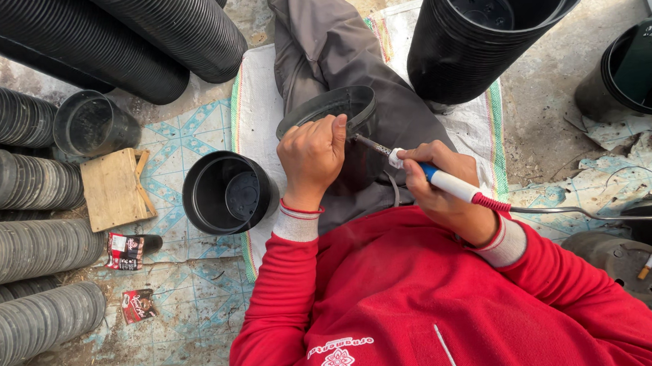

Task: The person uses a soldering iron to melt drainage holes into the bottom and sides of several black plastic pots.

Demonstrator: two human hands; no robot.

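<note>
1. I am gripping the rim of a black plastic pot (334,107) with my left hand (311,157), fingers curled shut and thumb pressing over the edge; the pot is resting on my lap, tilted on its side.
2. I am closing my right hand (441,187) around a blue-and-white soldering iron (447,183), and its metal tip is touching the pot's side wall just below my left thumb.
3. Another black pot (225,193) is standing upright on the patterned mat to my left, near a wooden block (114,188).
4. Long stacks of nested pots (21,247) are lying along the left edge.
</note>
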